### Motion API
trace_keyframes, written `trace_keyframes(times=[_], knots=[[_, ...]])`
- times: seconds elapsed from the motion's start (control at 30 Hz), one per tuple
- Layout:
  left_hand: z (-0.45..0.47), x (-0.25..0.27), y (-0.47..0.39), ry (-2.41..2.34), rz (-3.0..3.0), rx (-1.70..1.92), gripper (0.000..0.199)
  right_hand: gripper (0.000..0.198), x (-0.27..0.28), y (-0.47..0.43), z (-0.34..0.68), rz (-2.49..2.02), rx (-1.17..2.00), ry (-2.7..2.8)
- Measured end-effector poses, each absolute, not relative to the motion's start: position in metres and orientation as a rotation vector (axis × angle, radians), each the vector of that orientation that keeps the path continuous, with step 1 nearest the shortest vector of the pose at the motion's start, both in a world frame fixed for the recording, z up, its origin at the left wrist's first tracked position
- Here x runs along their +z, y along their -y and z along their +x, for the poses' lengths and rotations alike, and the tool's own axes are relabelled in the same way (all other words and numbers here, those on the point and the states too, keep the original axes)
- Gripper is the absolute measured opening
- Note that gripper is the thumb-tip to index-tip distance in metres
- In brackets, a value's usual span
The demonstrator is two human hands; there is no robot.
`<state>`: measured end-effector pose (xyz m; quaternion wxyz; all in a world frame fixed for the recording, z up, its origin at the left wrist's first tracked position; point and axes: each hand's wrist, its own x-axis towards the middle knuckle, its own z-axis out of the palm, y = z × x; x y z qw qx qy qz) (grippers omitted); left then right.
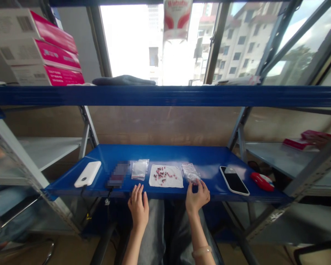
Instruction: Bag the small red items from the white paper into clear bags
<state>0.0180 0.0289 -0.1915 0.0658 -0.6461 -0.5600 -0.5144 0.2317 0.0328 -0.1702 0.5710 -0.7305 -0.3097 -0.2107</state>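
Note:
My left hand [138,206] rests at the front edge of the blue table, fingers stretched out and holding nothing. My right hand [198,197] is at the near edge of a pile of clear plastic zip bags [190,171]. Its fingertips touch the lower corner of the pile; thumb and forefinger are bent, with a gap between them. Between the hands lies a white paper napkin [169,182] with several small dark red beads or pieces [162,173] scattered over it. To its left is another stack of small clear bags [139,170].
A white power bank [88,174] with a cable and a blurred dark object [118,175] lie left. A phone [234,180] and a red-and-white object [262,182] lie right. A blue shelf beam [165,96] crosses above, with pink-and-white boxes [57,55].

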Motion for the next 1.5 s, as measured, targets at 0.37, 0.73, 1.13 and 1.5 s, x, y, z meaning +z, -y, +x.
trace_keyframes(times=[0.37,0.73,1.13,1.5], knots=[[0.043,-0.135,-0.024,1.921,-1.78,-2.004,0.028,0.038,-0.131,-0.013,0.248,-1.393,0.114,0.515],[0.091,-0.069,-0.024,1.967,-2.515,-3.013,0.044,0.086,-0.106,-0.004,0.208,-0.901,1.299,0.988],[0.024,-0.068,-0.002,2.201,-3.426,-1.624,0.036,0.036,-0.075,0.015,0.208,-0.998,1.49,1.478],[0.029,-0.075,0.004,1.986,-3.694,-1.018,0.047,0.036,-0.076,0.026,0.218,-0.998,1.8,1.608]])
